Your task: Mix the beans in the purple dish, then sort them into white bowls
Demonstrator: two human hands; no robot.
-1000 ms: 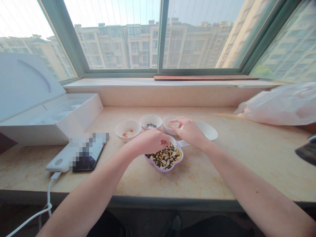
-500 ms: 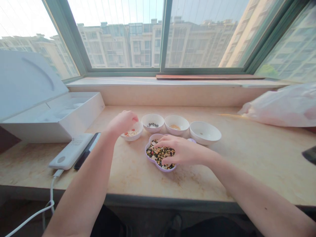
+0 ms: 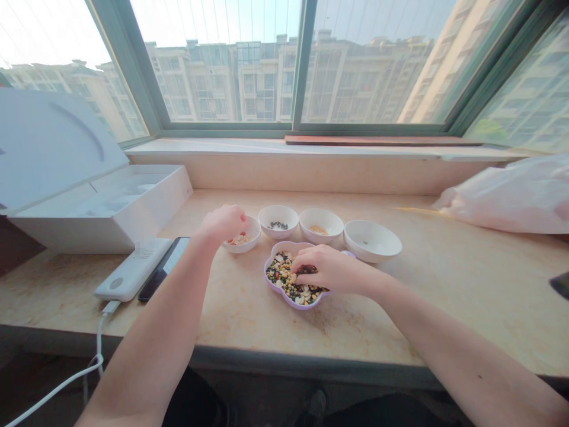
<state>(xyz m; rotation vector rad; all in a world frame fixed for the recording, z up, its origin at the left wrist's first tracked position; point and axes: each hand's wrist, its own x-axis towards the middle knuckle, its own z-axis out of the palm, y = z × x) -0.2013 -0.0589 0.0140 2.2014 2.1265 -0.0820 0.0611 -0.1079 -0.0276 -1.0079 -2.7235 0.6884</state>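
A purple flower-shaped dish [image 3: 276, 290] holds mixed beans and seeds on the stone sill. Behind it stand several small white bowls: one with red and pale pieces [image 3: 246, 243], one with dark seeds [image 3: 278, 217], one with yellow grains [image 3: 321, 220] and a larger one [image 3: 372, 241]. My left hand [image 3: 223, 223] hovers curled over the leftmost bowl, fingers bunched downward. My right hand [image 3: 326, 268] rests in the purple dish, its fingertips pinched together among the beans.
An open white box [image 3: 95, 204] lies at the left. A white power bank [image 3: 133, 269] with a cable and a dark phone [image 3: 164, 268] sit in front of it. A pale plastic bag [image 3: 511, 196] lies at the right. The sill edge [image 3: 284, 356] runs near me.
My left hand went from the purple dish to the leftmost white bowl and stays there. My right hand came back from the bowls into the purple dish and pinched.
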